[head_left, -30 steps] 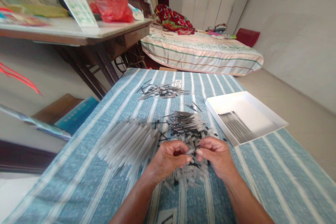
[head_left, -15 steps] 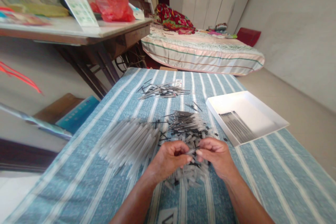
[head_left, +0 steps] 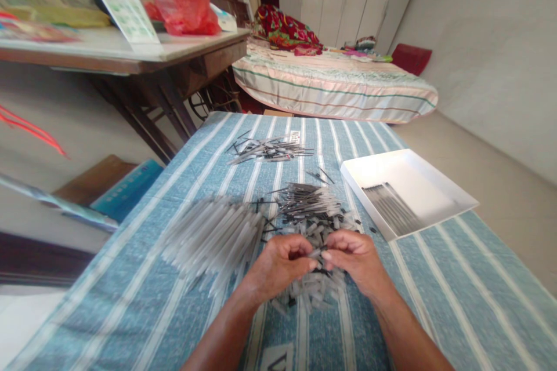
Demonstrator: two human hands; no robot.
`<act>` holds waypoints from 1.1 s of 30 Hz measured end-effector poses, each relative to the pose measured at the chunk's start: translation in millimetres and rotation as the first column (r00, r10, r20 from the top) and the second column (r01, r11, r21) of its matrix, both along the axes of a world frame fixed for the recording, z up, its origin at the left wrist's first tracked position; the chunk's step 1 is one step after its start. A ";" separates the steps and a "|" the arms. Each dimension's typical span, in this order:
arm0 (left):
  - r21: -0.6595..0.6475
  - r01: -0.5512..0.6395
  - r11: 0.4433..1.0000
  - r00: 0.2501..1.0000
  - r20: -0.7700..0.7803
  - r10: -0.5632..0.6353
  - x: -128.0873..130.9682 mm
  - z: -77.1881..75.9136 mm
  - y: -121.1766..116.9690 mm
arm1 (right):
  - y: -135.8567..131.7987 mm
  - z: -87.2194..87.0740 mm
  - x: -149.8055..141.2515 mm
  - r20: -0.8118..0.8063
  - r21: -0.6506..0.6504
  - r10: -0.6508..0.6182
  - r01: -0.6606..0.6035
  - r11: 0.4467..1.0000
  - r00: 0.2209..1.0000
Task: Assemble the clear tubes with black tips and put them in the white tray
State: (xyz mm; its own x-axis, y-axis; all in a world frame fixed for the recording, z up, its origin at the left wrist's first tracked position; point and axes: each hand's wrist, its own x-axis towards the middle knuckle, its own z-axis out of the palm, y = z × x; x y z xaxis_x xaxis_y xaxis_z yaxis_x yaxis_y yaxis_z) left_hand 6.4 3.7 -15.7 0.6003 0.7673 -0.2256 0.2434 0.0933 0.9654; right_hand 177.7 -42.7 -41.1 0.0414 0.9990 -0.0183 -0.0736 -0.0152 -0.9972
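Over a heap of small translucent caps and black bits [head_left: 311, 297], my two hands almost meet at the fingertips. My left hand [head_left: 282, 264] pinches a small translucent cap [head_left: 314, 253] between thumb and forefinger. Thumb and fingers of my right hand [head_left: 357, 258] are closed just beside it; what they hold is mostly covered, with only something small and dark showing. To the left lies a large pile of translucent pen barrels [head_left: 217, 237]. Just beyond the hands is a bundle of thin dark-tipped sticks, like pen refills [head_left: 307, 200].
A white open box [head_left: 448, 185] at the right holds a row of slim grey pens [head_left: 391, 208]. Farther back lies a loose pile of thin pieces [head_left: 272, 151]. Everything rests on a blue striped cloth [head_left: 174, 313]. A side table [head_left: 195, 49] and a bed [head_left: 339, 84] stand beyond.
The fingertips of my right hand have moved slightly left, closer to those of my left hand. The piles and the box have stayed put.
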 end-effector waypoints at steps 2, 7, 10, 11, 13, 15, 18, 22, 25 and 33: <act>-0.013 0.013 1.000 1.000 -0.004 -0.013 -0.3 -0.2 0.2 | -0.4 -1.1 0.4 0.005 -0.003 0.021 -0.021 1.000 1.000; 0.024 0.019 1.000 1.000 -0.022 -0.019 0.7 -2.2 0.2 | -0.9 -4.4 3.2 0.112 0.011 0.054 -0.055 0.998 0.992; 0.043 0.041 0.998 0.998 -0.054 -0.039 1.2 -2.5 -0.3 | -0.9 -2.4 7.1 0.195 0.004 0.101 -0.104 0.995 0.976; 0.042 0.049 0.998 0.997 -0.062 -0.047 1.2 -2.5 -0.5 | -0.8 -0.9 8.7 0.227 0.002 0.117 -0.121 0.993 0.967; 0.039 0.058 0.998 0.996 -0.072 -0.055 1.3 -2.6 -1.0 | -0.8 2.7 11.8 0.303 0.011 0.133 -0.143 0.990 0.944; 0.041 0.058 0.997 0.996 -0.074 -0.054 1.4 -3.0 -1.5 | -0.7 6.1 14.3 0.371 0.038 0.122 -0.146 0.988 0.921; 0.040 0.057 0.998 0.996 -0.067 -0.054 1.6 -3.7 -1.9 | -0.4 9.9 16.6 0.434 0.074 0.131 -0.180 0.981 0.891; 0.039 0.054 0.998 0.996 -0.068 -0.052 1.6 -3.0 -1.9 | 0.5 12.8 17.4 0.489 0.081 0.180 -0.250 0.965 0.854; 0.039 0.052 0.998 0.996 -0.070 -0.049 1.8 -1.7 -1.9 | 1.0 13.6 16.5 0.533 0.082 0.184 -0.267 0.960 0.826; 0.065 0.093 0.993 0.991 -0.101 -0.086 1.6 -2.5 -1.6 | 0.0 10.9 9.9 0.600 0.017 0.177 -0.234 0.972 0.780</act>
